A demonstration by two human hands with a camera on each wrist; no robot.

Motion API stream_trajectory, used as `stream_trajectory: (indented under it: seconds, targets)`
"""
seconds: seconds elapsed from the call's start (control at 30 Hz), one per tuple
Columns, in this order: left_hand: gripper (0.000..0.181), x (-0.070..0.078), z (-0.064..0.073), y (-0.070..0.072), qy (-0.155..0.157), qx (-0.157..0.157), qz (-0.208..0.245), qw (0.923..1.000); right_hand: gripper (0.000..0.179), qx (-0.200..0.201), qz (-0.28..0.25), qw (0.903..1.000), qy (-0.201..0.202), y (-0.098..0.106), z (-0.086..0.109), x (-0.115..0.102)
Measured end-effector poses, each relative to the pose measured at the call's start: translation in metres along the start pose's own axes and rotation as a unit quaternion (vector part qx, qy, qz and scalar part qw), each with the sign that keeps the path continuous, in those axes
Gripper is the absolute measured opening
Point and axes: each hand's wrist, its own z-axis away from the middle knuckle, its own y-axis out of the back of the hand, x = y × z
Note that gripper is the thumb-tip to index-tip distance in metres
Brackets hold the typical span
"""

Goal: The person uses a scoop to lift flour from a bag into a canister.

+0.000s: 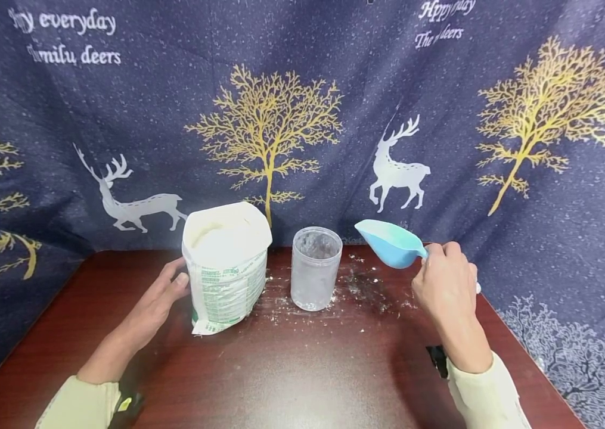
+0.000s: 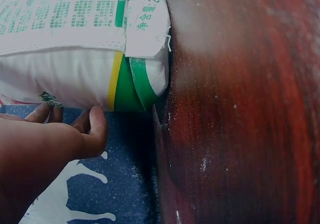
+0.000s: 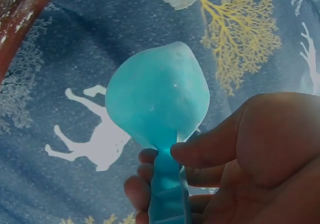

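Observation:
My right hand (image 1: 447, 286) grips the handle of a light blue scoop (image 1: 392, 244), raised above the table to the right of the jar. In the right wrist view the thumb lies along the handle (image 3: 169, 194), with fingers curled behind. White residue coats the bowl's inside. My left hand (image 1: 158, 301) rests with relaxed fingers against the left side of an opened white flour bag (image 1: 232, 286); the left wrist view has the fingertips at its lower side. White powder (image 1: 224, 241) shows inside the bag. Between bag and scoop stands a clear jar (image 1: 315, 274), its walls dusted white.
Spilled white powder (image 1: 369, 289) speckles the dark red wooden table (image 1: 281, 381) around the jar. Behind the table's far edge hangs a dark blue cloth (image 1: 345, 179) printed with deer and golden trees.

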Motion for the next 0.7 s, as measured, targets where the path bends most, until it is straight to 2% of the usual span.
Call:
stream_trajectory:
  seconds: [0.17, 0.37, 0.7]
  targets:
    - [0.06, -0.001, -0.001, 0.001, 0.001, 0.001, 0.001, 1.0, 0.024, 0.047, -0.021, 0.9984, 0.023, 0.005, 0.003, -0.007]
    - [0.059, 0.0, -0.002, 0.002, -0.002, -0.001, -0.004, 1.0, 0.019, 0.099, -0.047, 0.9921, 0.06, 0.008, 0.003, -0.012]
    - [0.057, 0.001, -0.003, 0.002, -0.004, 0.004, 0.002, 1.0, 0.022, 0.12, -0.069, 0.9866, 0.086, 0.012, -0.001, -0.025]
